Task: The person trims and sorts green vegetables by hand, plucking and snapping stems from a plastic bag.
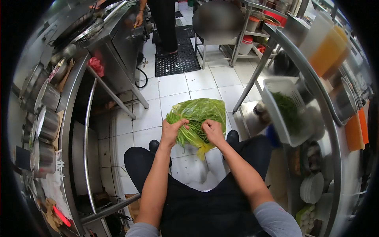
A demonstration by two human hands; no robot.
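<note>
A clear, yellow-tinted plastic bag (203,104) full of long green vegetable stems (193,128) sits in front of me, low between my knees. Bare stems show between my hands. A bunched yellow end of the plastic (203,150) points toward me. On the bag's left side my left hand (173,131) is closed at its edge, thumb toward the stems. My right hand (213,131) has its fingers curled in on the right side, gripping the plastic. Whether stems are also pinched in either hand is hidden.
At right, a metal rack (335,158) holds a white basket (286,136) of greens. Pots (45,122) line the left counter. Ahead, another person (164,23) stands on a black rubber mat (176,59). White tiles (152,112) cover the floor.
</note>
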